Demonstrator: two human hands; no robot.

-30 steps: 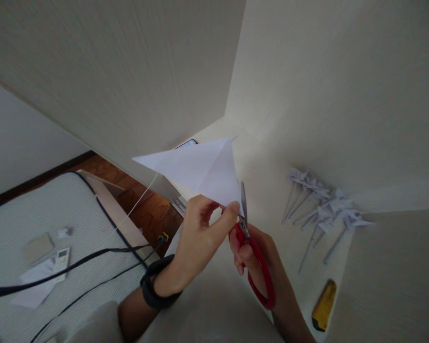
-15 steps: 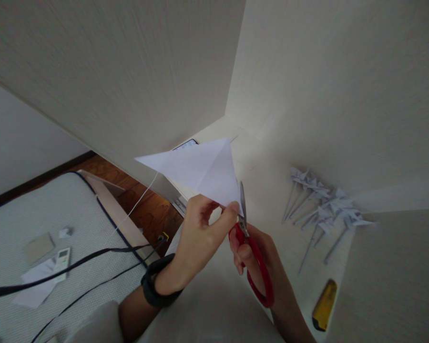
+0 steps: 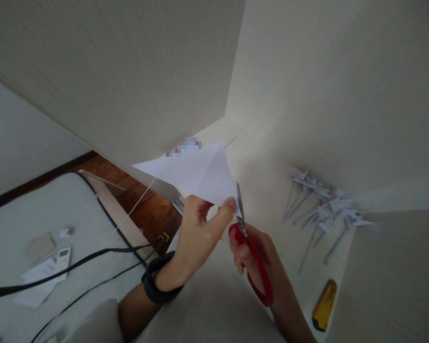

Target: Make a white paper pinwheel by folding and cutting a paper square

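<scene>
My left hand [image 3: 196, 233] pinches the lower corner of a folded white paper triangle [image 3: 193, 171] and holds it up in front of me. A dark band circles that wrist. My right hand [image 3: 260, 259] grips red-handled scissors [image 3: 252, 259], whose blades point up and meet the paper's right edge beside my left thumb. Both hands are over a pale desk surface [image 3: 271, 190].
Several white paper pinwheels on sticks [image 3: 320, 205] lie on the desk to the right. A yellow utility knife [image 3: 323, 305] lies near the lower right. At left a mattress [image 3: 32, 224] bears a remote control [image 3: 62, 257], papers and black cables.
The paper and both hands have shifted slightly left and down. The scissor blades have tilted a little toward the paper's edge.
</scene>
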